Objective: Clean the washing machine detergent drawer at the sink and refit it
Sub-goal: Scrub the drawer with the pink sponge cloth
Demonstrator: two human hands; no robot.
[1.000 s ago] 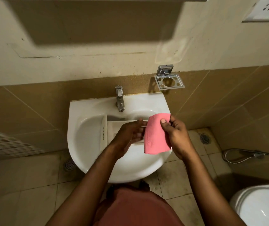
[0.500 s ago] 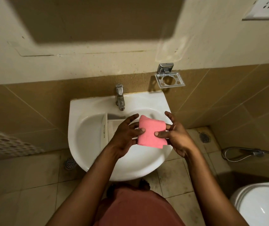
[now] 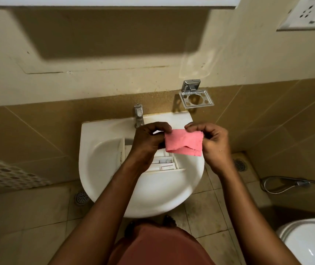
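A pink cloth (image 3: 183,142), folded over, hangs stretched between both hands above the white sink (image 3: 103,169). My left hand (image 3: 147,144) pinches its left top corner and my right hand (image 3: 213,145) pinches its right top corner. Below them the white detergent drawer (image 3: 167,163) lies across the sink bowl, with its front panel standing at the left and its compartments partly hidden by my left hand and the cloth.
A chrome tap (image 3: 139,115) stands at the back of the sink. A chrome soap holder (image 3: 196,96) is fixed on the tiled wall to the right. A toilet (image 3: 309,240) sits at lower right, a hose (image 3: 286,185) lies by the right wall.
The cloth went from hanging long in my right hand to folded short, and both hands have lifted it up toward the tap, holding it wide by its top corners.
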